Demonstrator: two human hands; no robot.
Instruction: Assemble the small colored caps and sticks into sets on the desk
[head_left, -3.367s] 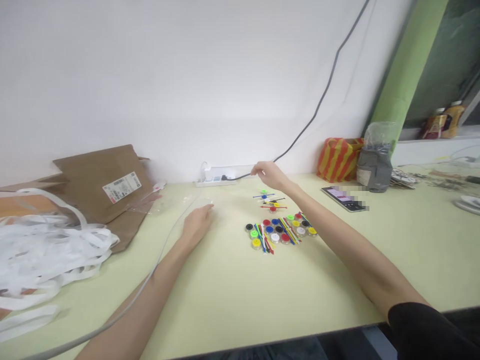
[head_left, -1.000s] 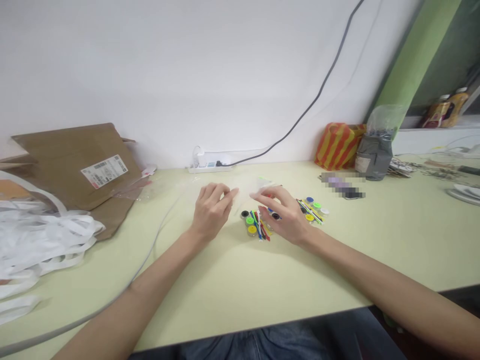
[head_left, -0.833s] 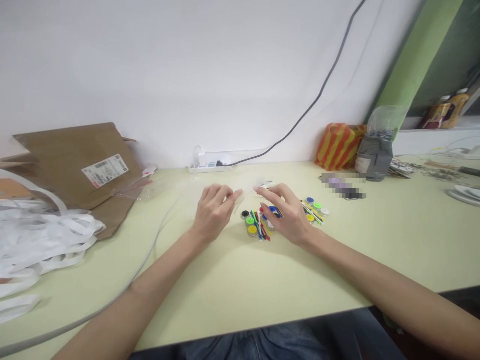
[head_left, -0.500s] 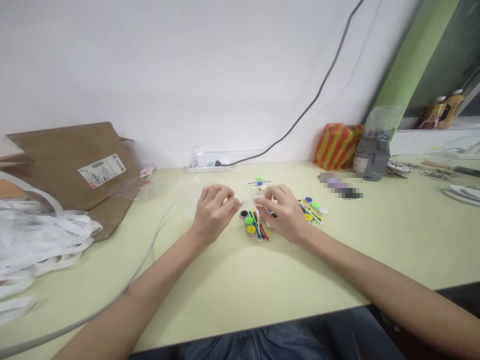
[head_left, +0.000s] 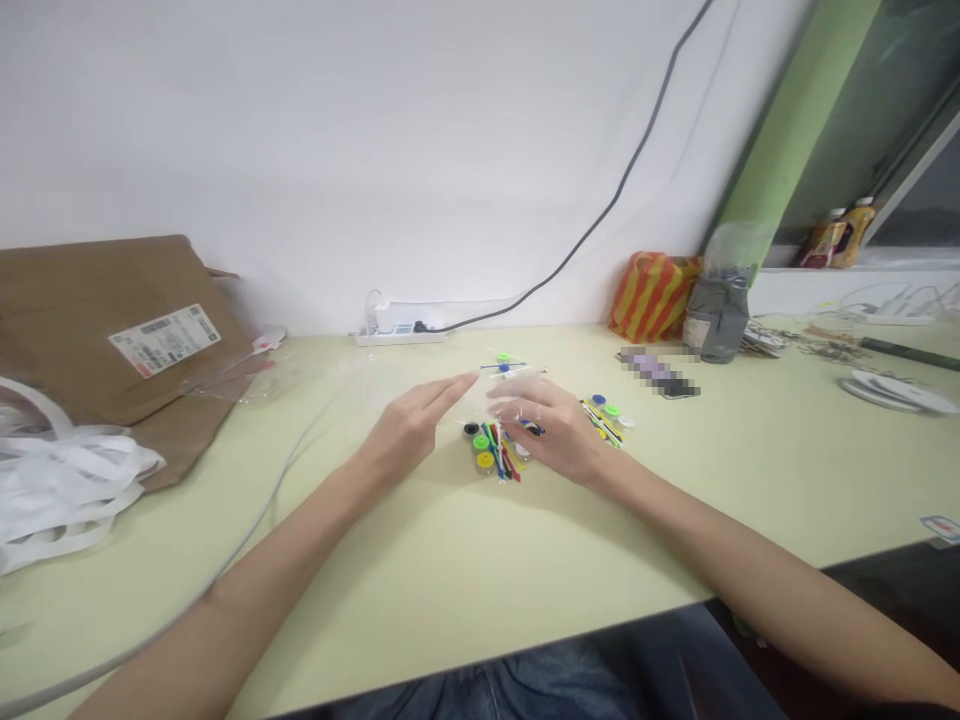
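A small clear plastic bag (head_left: 480, 398) hangs in the air between my two hands, above the table. My right hand (head_left: 559, 430) is closed on it, the fingers curled around its right side. My left hand (head_left: 401, 425) is at the bag's left edge, fingers stretched out straight and close together; whether they press on the film I cannot tell. Below the bag lies a group of small round pots with coloured lids (head_left: 484, 461), beside a bundle of coloured plastic sticks (head_left: 501, 455). My right hand partly hides this group.
Another set of sticks and lidded pots (head_left: 604, 422) lies right of my hand, and a third set (head_left: 504, 367) behind the bag. Further out are a power strip (head_left: 401, 338), a cardboard package (head_left: 97, 320), white strips (head_left: 75, 480), a grey cable (head_left: 277, 475) and a striped bag (head_left: 651, 300).
My left hand's fingers have gone from a curled pinch to stretched out straight. The clear bag now shows more widely between the hands. The whole view has shifted slightly to the right.
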